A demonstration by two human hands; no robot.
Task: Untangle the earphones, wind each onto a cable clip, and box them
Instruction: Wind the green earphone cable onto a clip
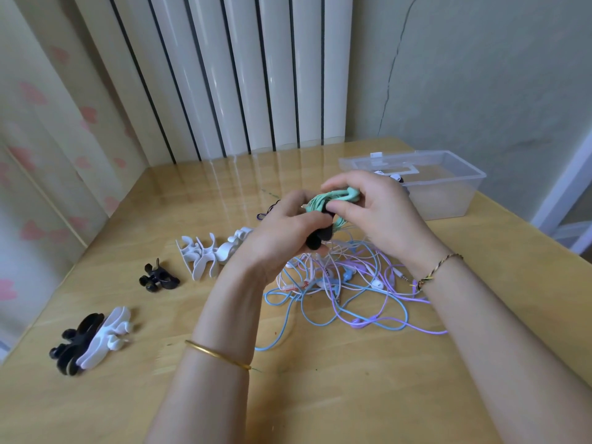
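Above the tangled earphones on the table, the left hand grips a black cable clip while the right hand pinches the mint-green earphone cable wound on it. Spare clips lie left; the clear box stands far right.

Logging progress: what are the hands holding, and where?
Left hand grips the black clip low down; right hand pinches the green cable wound on it.
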